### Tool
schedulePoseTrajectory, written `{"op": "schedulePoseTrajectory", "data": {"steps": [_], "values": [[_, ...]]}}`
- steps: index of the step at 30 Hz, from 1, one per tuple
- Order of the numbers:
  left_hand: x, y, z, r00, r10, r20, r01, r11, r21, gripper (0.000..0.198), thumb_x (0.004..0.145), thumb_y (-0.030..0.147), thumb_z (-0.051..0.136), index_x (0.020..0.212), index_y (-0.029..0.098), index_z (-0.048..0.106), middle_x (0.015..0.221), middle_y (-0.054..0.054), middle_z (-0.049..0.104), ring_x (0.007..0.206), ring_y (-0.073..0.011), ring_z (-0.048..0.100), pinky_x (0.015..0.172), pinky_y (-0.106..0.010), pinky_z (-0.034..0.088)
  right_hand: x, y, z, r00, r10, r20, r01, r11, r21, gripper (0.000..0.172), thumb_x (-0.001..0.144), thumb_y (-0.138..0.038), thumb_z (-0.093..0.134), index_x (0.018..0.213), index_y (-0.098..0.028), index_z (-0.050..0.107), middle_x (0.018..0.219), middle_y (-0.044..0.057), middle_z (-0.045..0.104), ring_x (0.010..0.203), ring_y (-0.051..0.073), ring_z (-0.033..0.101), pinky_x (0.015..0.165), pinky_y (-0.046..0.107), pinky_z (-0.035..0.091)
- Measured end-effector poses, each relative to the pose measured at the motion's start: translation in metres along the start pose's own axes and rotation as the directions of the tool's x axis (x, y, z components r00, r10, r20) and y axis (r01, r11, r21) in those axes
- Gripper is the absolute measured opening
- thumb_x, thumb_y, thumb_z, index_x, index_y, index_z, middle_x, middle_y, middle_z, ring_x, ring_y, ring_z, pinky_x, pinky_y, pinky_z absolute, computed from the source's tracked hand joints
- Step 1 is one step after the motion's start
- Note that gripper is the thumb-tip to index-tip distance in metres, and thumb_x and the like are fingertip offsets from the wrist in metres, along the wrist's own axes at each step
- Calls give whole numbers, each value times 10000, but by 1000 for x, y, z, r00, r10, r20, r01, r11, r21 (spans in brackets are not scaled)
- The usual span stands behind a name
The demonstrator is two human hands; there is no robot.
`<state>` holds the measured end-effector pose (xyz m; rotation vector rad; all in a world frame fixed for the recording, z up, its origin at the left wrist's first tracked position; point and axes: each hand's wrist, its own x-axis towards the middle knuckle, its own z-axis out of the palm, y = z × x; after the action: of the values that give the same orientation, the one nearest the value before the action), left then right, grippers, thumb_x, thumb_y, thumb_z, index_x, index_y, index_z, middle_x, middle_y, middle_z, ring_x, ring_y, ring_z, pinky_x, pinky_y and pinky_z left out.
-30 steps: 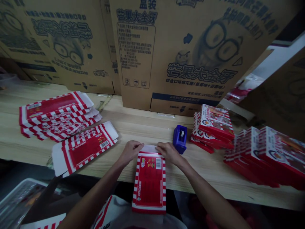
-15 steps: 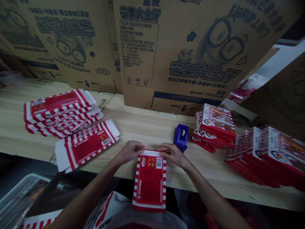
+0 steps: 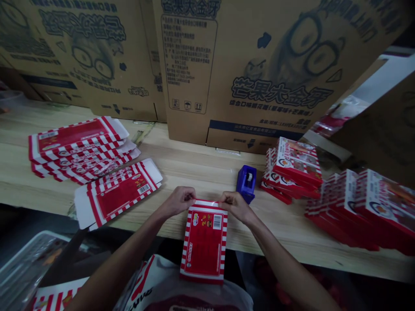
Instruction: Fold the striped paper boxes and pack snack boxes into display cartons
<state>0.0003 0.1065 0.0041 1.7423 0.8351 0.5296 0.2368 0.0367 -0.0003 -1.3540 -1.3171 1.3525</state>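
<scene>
We have the box (image 3: 204, 246) in front of us at the near edge of the desk (image 3: 194, 168), its lower part jutting past that edge. Our left hand (image 3: 179, 201) and right hand (image 3: 236, 205) each pinch a corner of its far end, fingers closed by the flap (image 3: 207, 202). We seem to be folding that flap shut; the next move calls, we judge, for even pressure from both sides, so the thin card doesn't crease. The box is a glossy, flat oblong, red with white-striped borders. Just beyond our right hand sits a smooth blue tape dispenser (image 3: 246, 183). Left boxes (image 3: 123, 196) overlap, white flaps sticking out; right boxes (image 3: 298, 166) are stacked. Behind, matte brown cartons (image 3: 191, 125) rise from the pale, grained wood.
</scene>
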Motion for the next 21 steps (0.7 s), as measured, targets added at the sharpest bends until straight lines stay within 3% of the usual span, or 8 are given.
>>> {"op": "schedulePoseTrajectory", "data": {"steps": [8,15,21], "values": [[-12,-1,5,999,38,-14,-37,998,49,119,758,201,559,676,133,611,614,14,575,576,-99,503,541,-194,369,-15,2,8,994,-92,-65,93,996,10,156,741,-284,675,637,-188,609,722,19,688,659,163,609,609,268,451],[-34,-4,19,969,216,-118,-175,940,292,150,827,222,579,706,149,628,691,-23,640,645,-128,567,623,-227,418,-44,20,27,967,-189,-170,187,982,-25,90,815,-297,645,825,-209,663,1010,75,702,941,211,653,801,313,503],[-46,-9,33,926,278,-256,-206,940,273,150,828,214,574,698,172,636,724,-41,662,681,-148,606,664,-248,463,-54,28,47,933,-188,-307,192,981,-15,101,829,-308,613,815,-212,639,996,72,702,926,210,654,787,321,518]]}}
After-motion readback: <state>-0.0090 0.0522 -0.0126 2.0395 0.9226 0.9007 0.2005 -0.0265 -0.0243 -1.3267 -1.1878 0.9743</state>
